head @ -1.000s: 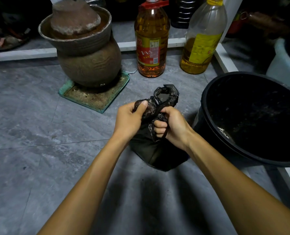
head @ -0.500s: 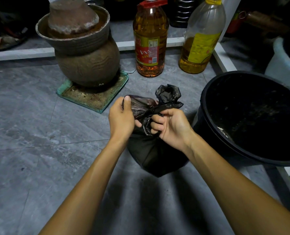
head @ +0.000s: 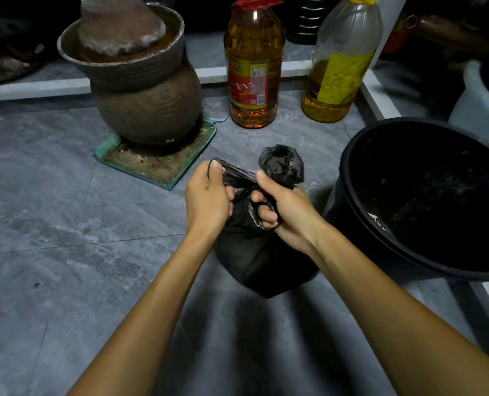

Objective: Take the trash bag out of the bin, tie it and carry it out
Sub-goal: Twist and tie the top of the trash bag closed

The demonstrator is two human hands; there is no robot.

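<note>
Head view: left hand (head: pixel 207 200) and right hand (head: pixel 287 208) fingers clamped on black trash bag (head: pixel 262 262) neck; bag beside black bin (head: pixel 352 212) on floor.

Dim light from overhead; arm shadows fall forward on the grey floor (head: pixel 66 252), far corners black, edges bowed.

The black plastic trash bag (head: pixel 254 261) is out of the bin, small and bulging, its neck gathered into two twisted ends, one puffed upward. The round black bin (head: pixel 423 172) stands just beside it, unlined, with a grimy inside.
</note>
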